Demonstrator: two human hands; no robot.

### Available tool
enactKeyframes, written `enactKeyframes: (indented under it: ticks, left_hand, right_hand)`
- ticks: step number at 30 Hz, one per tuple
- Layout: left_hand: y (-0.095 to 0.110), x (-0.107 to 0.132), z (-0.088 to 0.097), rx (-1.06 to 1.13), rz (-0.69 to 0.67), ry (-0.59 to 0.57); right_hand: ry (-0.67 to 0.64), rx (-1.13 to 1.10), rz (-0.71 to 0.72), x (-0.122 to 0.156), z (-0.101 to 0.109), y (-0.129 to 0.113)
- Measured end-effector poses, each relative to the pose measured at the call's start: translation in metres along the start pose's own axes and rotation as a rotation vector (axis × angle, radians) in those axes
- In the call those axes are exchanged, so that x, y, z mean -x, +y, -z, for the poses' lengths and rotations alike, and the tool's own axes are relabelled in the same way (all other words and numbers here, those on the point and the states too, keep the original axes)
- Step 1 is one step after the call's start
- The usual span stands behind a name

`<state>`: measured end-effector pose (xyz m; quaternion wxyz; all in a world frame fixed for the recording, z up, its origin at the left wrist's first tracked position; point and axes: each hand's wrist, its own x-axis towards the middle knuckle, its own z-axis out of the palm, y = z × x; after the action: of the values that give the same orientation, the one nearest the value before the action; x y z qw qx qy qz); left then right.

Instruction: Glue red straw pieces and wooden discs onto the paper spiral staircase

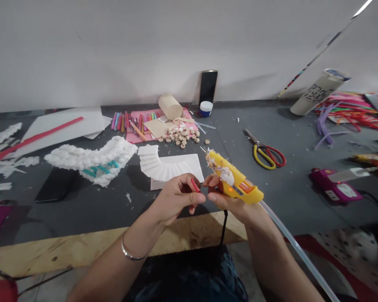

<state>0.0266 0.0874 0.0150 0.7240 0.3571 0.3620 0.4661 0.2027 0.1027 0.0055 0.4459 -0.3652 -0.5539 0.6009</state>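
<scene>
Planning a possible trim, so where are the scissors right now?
In the head view, the scissors lie on the dark table right of centre, just beyond and to the right of the yellow glue gun in the right hand.

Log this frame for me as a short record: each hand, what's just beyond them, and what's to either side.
Left hand: pinches a small red piece
Right hand: holds a yellow glue gun, nozzle pointing away from the wearer
Glue stick: clear, long, out of the gun's back
Just beyond: fanned white piece; pale round pieces behind it
Left side: fluffy white piece
Right side: scissors with red and yellow handles
</scene>
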Motion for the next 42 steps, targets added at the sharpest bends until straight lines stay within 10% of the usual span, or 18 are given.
enactKeyframes:
  ticks: [23,32,42]
  left_hand:
    - [-0.002,-0.002,0.002,-0.006,0.01,-0.093]
    - [-0.001,-0.002,0.002,0.001,-0.011,-0.037]
    - [-0.006,-0.005,0.003,-0.074,-0.072,0.034]
  right_hand:
    - [0.018,0.002,-0.082,0.003,-0.01,0.0]
    - [0.368,0.743,0.105,-0.018,0.078,0.017]
    - [0.031,1.285,0.08,-0.027,0.122,0.031]
